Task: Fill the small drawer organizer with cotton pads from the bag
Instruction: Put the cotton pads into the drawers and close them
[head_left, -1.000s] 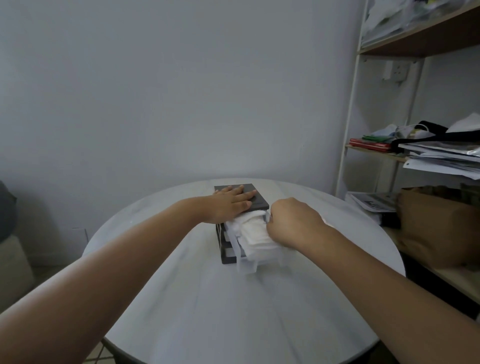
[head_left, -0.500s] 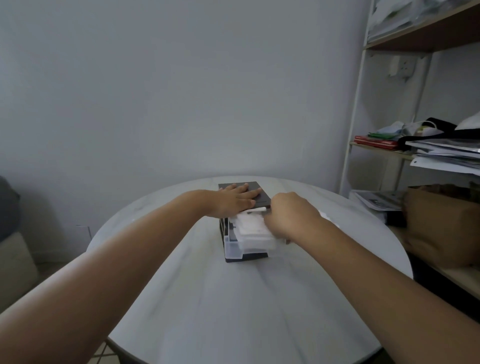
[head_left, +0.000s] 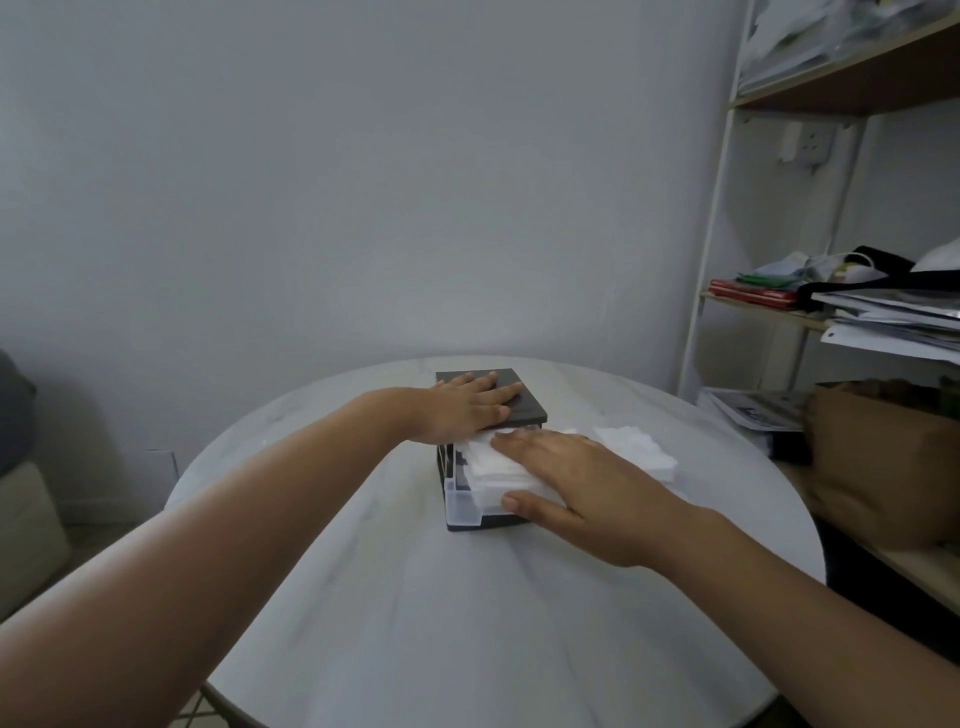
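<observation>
Right hand (head_left: 587, 483), fingers straight, presses the cotton pads (head_left: 493, 467) directly beneath it in the pulled-out drawer (head_left: 462, 506), whose long axis runs forward into the organizer (head_left: 524, 410) (left hand (head_left: 467, 410) lies flat on its top), so closing likely means pushing ahead.

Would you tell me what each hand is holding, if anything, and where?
Nothing is gripped: the left hand rests flat atop the organizer; the right hand presses the cotton pads.
</observation>
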